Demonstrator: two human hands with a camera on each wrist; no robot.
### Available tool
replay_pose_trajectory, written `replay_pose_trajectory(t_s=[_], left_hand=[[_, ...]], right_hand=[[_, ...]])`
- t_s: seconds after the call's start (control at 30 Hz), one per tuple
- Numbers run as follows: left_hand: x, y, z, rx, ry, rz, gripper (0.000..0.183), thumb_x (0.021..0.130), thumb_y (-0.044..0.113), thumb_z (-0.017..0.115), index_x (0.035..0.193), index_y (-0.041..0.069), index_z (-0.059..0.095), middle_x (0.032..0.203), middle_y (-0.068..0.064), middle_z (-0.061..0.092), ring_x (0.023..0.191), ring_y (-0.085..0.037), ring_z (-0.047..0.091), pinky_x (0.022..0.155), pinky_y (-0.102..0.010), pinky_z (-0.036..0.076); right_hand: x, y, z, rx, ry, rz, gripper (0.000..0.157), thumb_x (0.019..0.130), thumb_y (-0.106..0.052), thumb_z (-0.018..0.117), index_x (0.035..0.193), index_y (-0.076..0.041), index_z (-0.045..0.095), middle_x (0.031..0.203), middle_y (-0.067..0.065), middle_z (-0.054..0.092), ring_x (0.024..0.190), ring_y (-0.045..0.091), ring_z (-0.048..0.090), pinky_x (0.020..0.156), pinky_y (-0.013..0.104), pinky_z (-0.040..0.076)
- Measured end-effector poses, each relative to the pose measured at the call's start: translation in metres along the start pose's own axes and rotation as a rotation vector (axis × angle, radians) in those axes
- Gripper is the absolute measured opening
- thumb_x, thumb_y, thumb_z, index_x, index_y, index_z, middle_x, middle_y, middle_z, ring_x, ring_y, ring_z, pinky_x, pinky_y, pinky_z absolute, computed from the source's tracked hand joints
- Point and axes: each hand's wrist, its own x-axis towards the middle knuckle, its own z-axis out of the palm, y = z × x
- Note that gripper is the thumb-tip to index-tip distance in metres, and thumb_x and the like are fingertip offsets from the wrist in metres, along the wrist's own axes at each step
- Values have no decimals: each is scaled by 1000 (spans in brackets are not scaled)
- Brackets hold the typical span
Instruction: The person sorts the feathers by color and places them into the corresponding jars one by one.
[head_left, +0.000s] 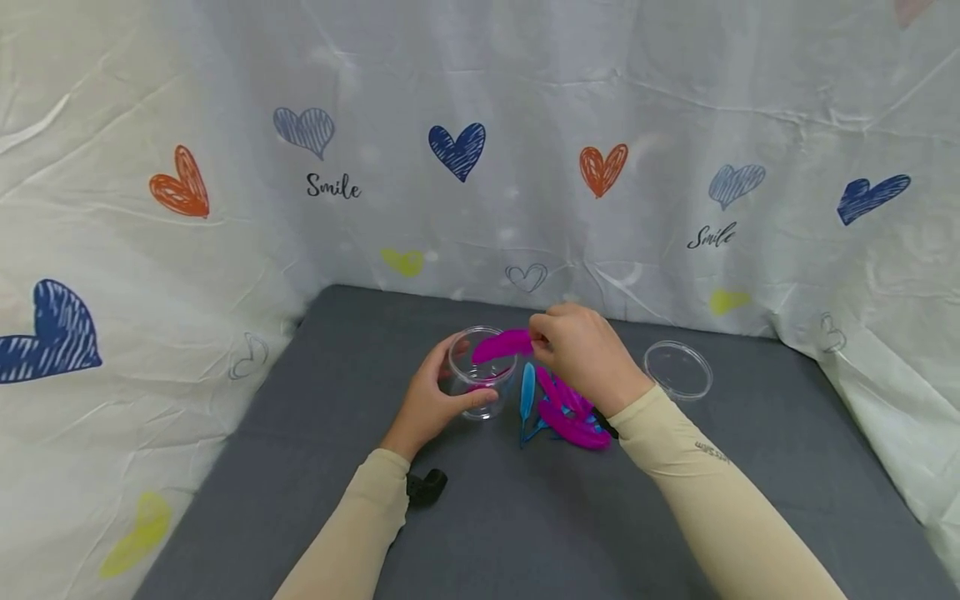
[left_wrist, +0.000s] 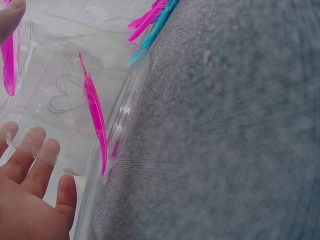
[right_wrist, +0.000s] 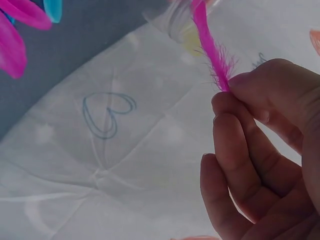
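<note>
The left hand (head_left: 429,398) curls its fingers round the clear jar (head_left: 502,383), which holds a pink feather (left_wrist: 95,112). The right hand (head_left: 583,350) pinches a second feather (head_left: 501,345) at its mouth. Loose feathers (head_left: 573,429) lie right, the lid (head_left: 677,372) farther right.

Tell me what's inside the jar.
One magenta feather shows inside the jar; another, pinched by the right hand, overhangs its mouth. In the head view, it and the left hand partly cover the interior.
</note>
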Motion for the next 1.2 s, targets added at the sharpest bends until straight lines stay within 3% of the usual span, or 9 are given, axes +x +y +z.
replay_pose_trajectory(t_s=[0.47,0.67,1.2], left_hand=[[0,-1,1,17,-1,-29,100,78,56,95,161,44,41,157,12,55,130,-26,57,104,-55,57],[-1,0,0,16,1,-27,99,79,54,95,161,42,41,157,11,55,129,-27,57,105,-56,57],[-2,1,-1,12,-3,-26,100,80,53,95,163,39,40,158,10,55,131,-26,59,111,-54,54]], right_hand=[[4,-4,19,14,-9,-13,24,95,-1,72,77,-15,68,71,-3,57,66,13,48,62,27,47],[7,-4,28,26,-34,-1,19,97,-4,74,82,-14,73,76,-2,64,70,14,54,66,28,53],[15,-3,44,34,-45,-14,19,95,-3,75,79,-15,75,76,-2,65,70,13,55,66,26,54]])
